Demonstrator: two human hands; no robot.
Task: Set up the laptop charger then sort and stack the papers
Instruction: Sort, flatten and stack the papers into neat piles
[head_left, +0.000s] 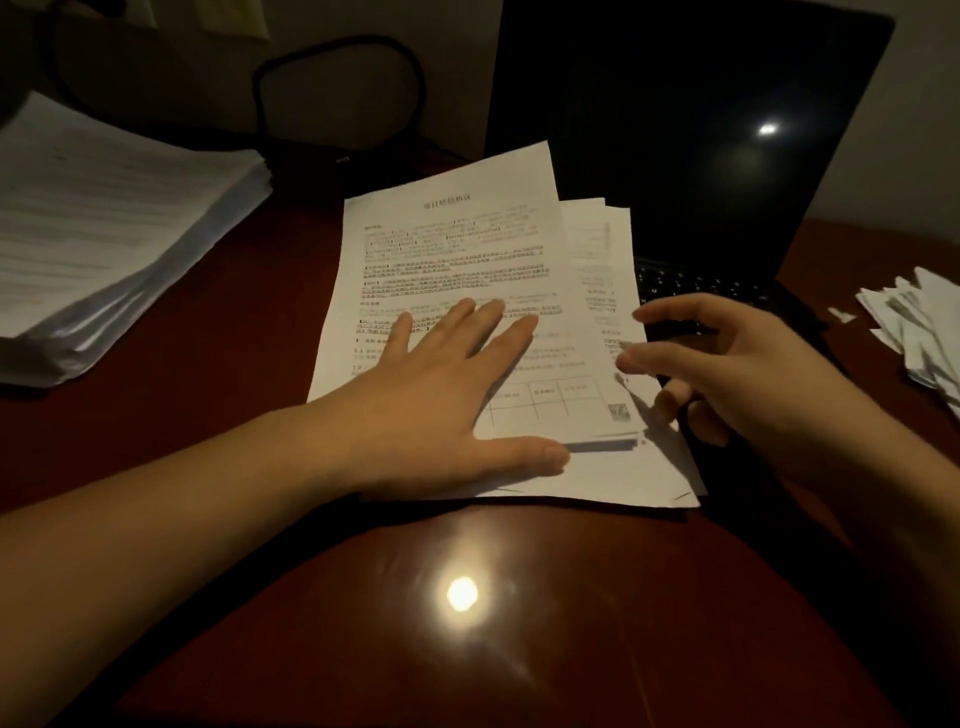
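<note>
White loose papers (452, 270) are lying on the red desk (208, 441), overlapping the laptop (691, 156) keyboard. Left hand (447, 384) is pressing flat, fingers straight, likely pinning them for squaring. Right hand (727, 364) is half-curled at their right edge; cannot tell whether it's gripping.

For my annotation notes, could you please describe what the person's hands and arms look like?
The left hand and right hand are ungloved, with no rings visible. Neither wrist shows a watch or band, and the left forearm and right forearm show no sleeve as far as the frame shows. Dim light hides finer detail.
</note>
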